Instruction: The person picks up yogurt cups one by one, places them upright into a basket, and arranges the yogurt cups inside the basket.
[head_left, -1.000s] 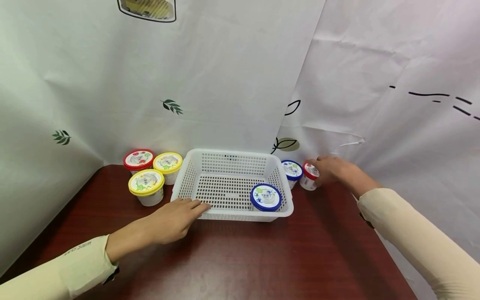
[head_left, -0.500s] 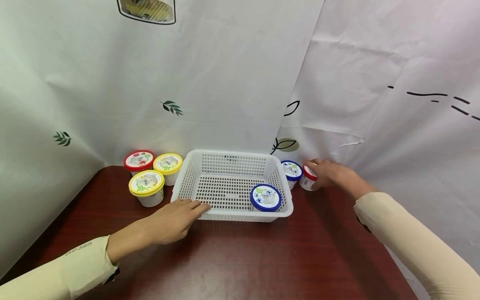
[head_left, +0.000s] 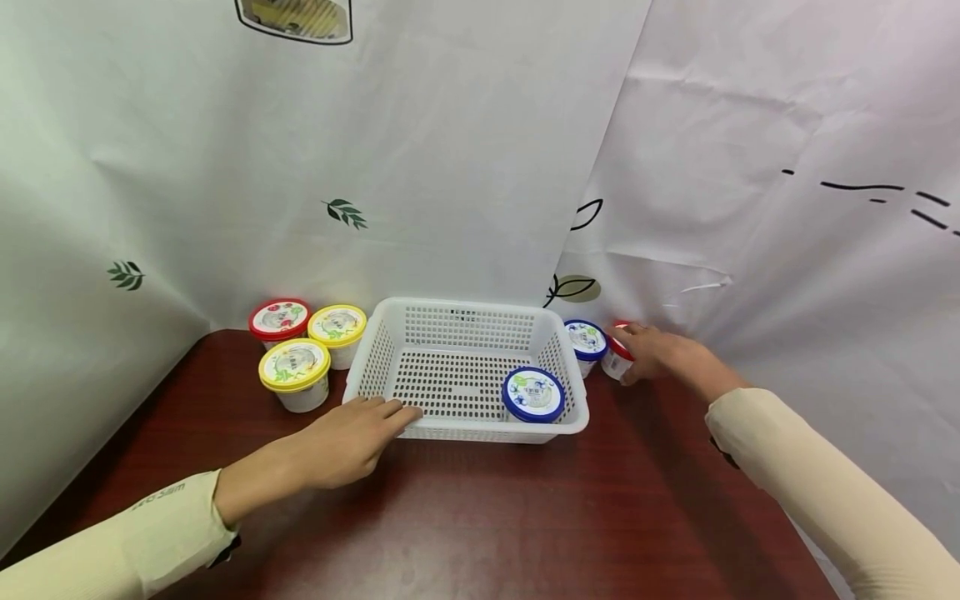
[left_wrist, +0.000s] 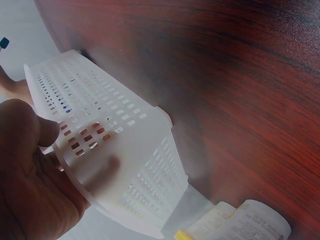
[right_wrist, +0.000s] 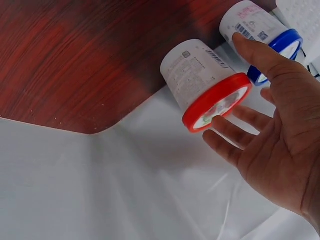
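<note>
My left hand (head_left: 348, 442) holds the near-left rim of a white perforated plastic basket (head_left: 465, 430). In the left wrist view its thumb (left_wrist: 49, 132) lies against the basket's outer wall, with the other fingers on the far side of the rim. A blue-lidded tub (head_left: 532, 396) sits in the basket's near right corner. Out to the right, my right hand (head_left: 656, 350) is over a red-lidded tub (head_left: 617, 365), partly hiding it. Its fingers are spread around the red lid (right_wrist: 217, 102) in the right wrist view, and the thumb extends toward the neighbouring blue-lidded tub (right_wrist: 260, 35).
Left of the basket stand two yellow-lidded tubs (head_left: 295, 375) and one red-lidded tub (head_left: 279, 321). Another blue-lidded tub (head_left: 587, 342) is between the basket and the right hand. A white printed sheet (head_left: 450, 167) rises behind the dark red table (head_left: 487, 517).
My right hand has shifted slightly left and covers more of the red-lidded tub. The left hand and the basket have stayed in place.
</note>
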